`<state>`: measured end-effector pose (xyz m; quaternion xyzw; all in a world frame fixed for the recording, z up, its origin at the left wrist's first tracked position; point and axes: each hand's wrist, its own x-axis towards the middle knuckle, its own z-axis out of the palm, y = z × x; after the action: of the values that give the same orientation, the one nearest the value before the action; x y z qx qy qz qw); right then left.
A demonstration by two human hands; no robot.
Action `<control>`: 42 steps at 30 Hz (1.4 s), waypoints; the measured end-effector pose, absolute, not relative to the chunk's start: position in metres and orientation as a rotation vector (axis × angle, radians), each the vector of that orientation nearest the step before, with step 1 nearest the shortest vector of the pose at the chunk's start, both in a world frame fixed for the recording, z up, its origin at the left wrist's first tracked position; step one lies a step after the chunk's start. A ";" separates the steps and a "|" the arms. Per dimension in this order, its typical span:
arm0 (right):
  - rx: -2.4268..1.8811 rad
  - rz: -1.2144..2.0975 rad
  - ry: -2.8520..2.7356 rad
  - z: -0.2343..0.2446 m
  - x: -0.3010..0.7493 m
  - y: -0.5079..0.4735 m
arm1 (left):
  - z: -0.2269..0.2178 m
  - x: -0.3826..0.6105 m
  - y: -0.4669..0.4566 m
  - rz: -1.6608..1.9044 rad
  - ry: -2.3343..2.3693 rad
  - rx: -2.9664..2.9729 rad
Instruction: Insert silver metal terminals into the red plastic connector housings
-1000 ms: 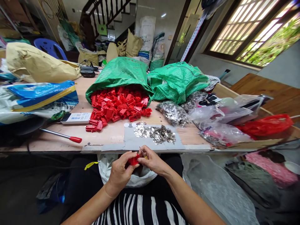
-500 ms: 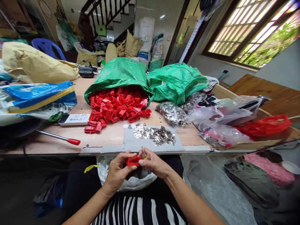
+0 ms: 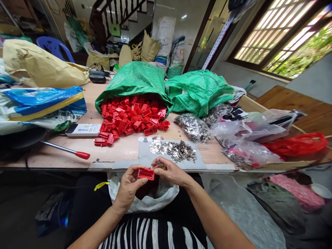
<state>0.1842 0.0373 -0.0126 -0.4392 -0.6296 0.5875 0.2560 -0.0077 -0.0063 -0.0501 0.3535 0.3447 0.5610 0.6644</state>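
Over my lap, my left hand [image 3: 127, 186] pinches a red plastic housing [image 3: 145, 173] between thumb and fingers, its hollow side facing me. My right hand [image 3: 168, 171] is at the housing's right end, fingers closed on a small screwdriver [image 3: 164, 168]; only a bit of its yellow part shows, and the rest is hidden by the fingers. Below both hands, an open white sack [image 3: 166, 196] lies between my legs, with dark red inside. Ahead on the table, small flat metal pieces [image 3: 172, 149] are spread over a grey sheet [image 3: 144, 157].
Red housings [image 3: 135, 116] spill from a green sack [image 3: 137, 77]. Beside it lie another green sack [image 3: 199, 90] and a clear bag of metal pieces [image 3: 193, 128]. A red-tipped lever [image 3: 83, 155] juts out at left. At right is a box with plastic bags [image 3: 249, 131].
The red housing has turned so its hollow side faces me more. My right hand has tilted the screwdriver, whose shaft and handle showed before and are now mostly covered.
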 end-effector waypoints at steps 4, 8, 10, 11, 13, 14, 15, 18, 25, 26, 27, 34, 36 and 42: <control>-1.572 0.667 -2.120 -0.003 0.191 0.066 | -0.047 -0.008 -0.005 1.299 0.770 0.743; -1.731 0.367 -2.370 -0.004 0.190 0.084 | -0.045 -0.010 -0.006 1.271 0.770 0.678; -1.781 0.345 -2.425 -0.005 0.188 0.089 | -0.044 -0.010 -0.006 1.259 0.772 0.634; -1.799 0.346 -2.438 -0.005 0.187 0.091 | -0.043 -0.010 -0.007 1.257 0.769 0.609; -1.810 0.360 -2.448 -0.005 0.186 0.093 | -0.041 -0.011 -0.006 1.261 0.754 0.557; -1.806 0.368 -2.450 -0.004 0.186 0.094 | -0.040 -0.011 -0.006 1.264 0.742 0.531; -1.798 0.376 -2.454 -0.004 0.186 0.094 | -0.039 -0.011 -0.005 1.266 0.728 0.504; -1.771 0.399 -2.459 -0.003 0.185 0.094 | -0.035 -0.013 -0.002 1.249 0.678 0.409; -1.721 0.439 -2.435 -0.007 0.188 0.095 | -0.027 -0.013 0.000 1.153 0.650 0.137; -1.700 0.448 -2.439 -0.008 0.188 0.095 | -0.026 -0.013 0.000 1.143 0.657 0.109; -1.680 0.455 -2.442 -0.008 0.188 0.095 | -0.025 -0.013 0.000 1.133 0.661 0.086; -1.619 0.454 -2.352 -0.015 0.192 0.095 | -0.025 -0.013 0.003 1.097 0.672 -0.030; -1.601 0.452 -2.308 -0.014 0.191 0.092 | -0.027 -0.013 0.002 1.099 0.689 -0.037; -1.296 0.738 -2.048 -0.002 0.178 0.068 | -0.027 -0.010 0.001 1.101 0.713 0.235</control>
<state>0.1783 0.0682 -0.0015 -0.4882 -0.7712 0.2779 0.2995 -0.0100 0.0010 -0.0271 0.1089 0.3309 0.5106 0.7861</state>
